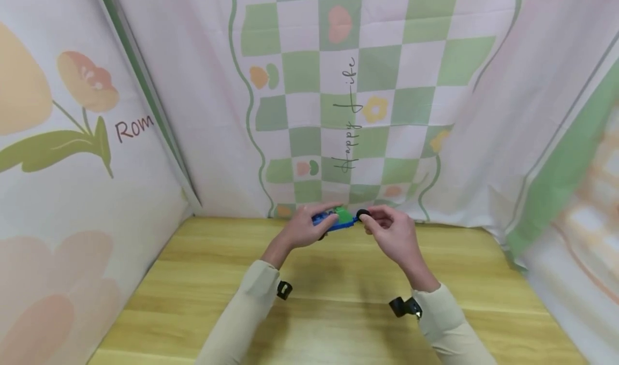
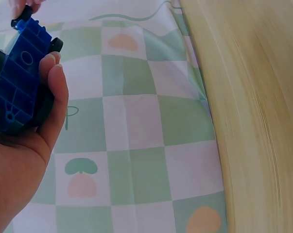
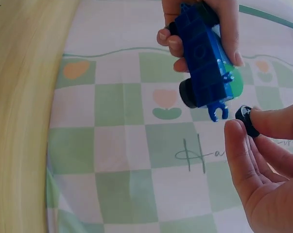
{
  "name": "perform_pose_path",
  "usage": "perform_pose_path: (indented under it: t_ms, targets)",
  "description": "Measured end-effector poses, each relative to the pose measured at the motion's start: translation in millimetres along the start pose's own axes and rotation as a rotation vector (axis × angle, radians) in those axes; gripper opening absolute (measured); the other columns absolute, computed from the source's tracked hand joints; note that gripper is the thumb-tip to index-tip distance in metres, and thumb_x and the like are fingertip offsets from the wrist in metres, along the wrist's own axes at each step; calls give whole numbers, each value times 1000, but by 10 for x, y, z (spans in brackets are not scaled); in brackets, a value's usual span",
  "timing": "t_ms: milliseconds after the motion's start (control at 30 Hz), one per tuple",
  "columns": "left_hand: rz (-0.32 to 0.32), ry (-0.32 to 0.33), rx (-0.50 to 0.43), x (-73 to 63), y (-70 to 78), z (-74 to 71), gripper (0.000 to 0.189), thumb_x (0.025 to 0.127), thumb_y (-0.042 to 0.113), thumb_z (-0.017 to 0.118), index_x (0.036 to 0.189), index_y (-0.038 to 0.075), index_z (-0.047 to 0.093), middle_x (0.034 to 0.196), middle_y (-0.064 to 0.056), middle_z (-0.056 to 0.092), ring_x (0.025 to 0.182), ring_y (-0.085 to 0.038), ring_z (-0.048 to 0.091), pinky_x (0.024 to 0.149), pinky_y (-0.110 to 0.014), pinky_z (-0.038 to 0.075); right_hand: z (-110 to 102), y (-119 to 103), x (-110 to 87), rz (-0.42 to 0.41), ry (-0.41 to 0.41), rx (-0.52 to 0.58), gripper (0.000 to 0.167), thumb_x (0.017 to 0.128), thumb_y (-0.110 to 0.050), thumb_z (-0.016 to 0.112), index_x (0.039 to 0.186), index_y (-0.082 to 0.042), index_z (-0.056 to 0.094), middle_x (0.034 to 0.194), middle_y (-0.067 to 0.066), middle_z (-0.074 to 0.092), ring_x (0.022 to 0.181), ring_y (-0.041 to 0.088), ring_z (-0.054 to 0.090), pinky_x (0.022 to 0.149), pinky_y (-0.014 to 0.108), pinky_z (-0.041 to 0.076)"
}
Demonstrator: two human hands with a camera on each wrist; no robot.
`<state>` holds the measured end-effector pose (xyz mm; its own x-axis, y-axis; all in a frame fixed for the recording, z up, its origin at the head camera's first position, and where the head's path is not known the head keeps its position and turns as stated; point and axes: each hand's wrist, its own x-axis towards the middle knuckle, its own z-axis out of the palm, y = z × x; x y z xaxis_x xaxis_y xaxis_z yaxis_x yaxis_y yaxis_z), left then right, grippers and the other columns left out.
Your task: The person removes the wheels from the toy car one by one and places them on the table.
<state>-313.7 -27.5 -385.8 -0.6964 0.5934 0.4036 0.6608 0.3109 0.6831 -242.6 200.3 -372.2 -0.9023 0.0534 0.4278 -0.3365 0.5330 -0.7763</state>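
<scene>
My left hand (image 1: 301, 228) grips a blue toy car (image 3: 199, 58) with a green part (image 1: 344, 215) on top and black wheels on its sides. Its ribbed blue underside (image 2: 21, 73) faces the left wrist camera. From one end of the car juts a small forked blue clip (image 3: 218, 111). Between thumb and fingers, my right hand (image 1: 397, 237) pinches a small black wheel (image 3: 247, 120). That wheel is close beside the clip, with a narrow gap showing in the right wrist view. Both hands are held up above the table's far edge.
A wood-grain table (image 1: 329, 322) lies beneath the hands. Behind it hangs a green-and-white checked curtain (image 1: 338, 139) with printed lettering. A printed white cloth (image 1: 159, 193) borders the left side, and more cloth hangs on the right. Black camera mounts (image 1: 405, 307) sit at both wrists.
</scene>
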Motion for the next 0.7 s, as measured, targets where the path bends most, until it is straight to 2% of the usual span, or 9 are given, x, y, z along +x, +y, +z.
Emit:
perform_pose_path:
  t_ms: [100,167,267,333,467,700]
  targets:
    - [6,5,27,7,1,4,38,105,33,56,143,24,60,83,-2,66,55,-11,58,53,-26,52,-40,56,62,12,8,-5,31,97,-28,71,113,-1,73,94,15,75,74,17,72,64,20,56]
    - [8,7,33,11,5,3,38,106,33,56,142,24,60,82,-1,66,55,-10,57,54,-25,51,-79,117,121,25,8,-13,32,97,-28,71,113,-1,73,96,16,75,74,14,71,65,21,56]
    - [7,-3,16,17,16,-6,39,106,34,55,143,24,60,80,-4,66,55,-10,57,53,-25,51,-155,228,218,87,-21,-33,35,98,-32,70,116,-2,72,102,17,74,78,15,71,67,25,57]
    - [10,-5,2,19,22,-14,39,106,34,55,143,23,59,80,-5,66,55,-11,57,53,-26,50,-188,319,285,132,-58,-56,38,98,-35,68,119,-3,71,108,18,72,82,16,71,69,30,58]
    - [9,-2,10,21,36,-12,39,105,35,56,143,25,59,85,-3,65,56,-9,55,55,-25,50,-174,544,363,230,-156,-119,39,99,-35,67,121,-3,70,116,19,69,94,27,69,73,36,59]
    - [9,-25,-12,25,85,25,40,105,33,56,143,23,59,88,-3,66,58,-9,57,57,-25,50,-108,929,326,315,-281,-177,33,99,-27,66,116,2,70,109,19,71,91,25,67,73,36,57]
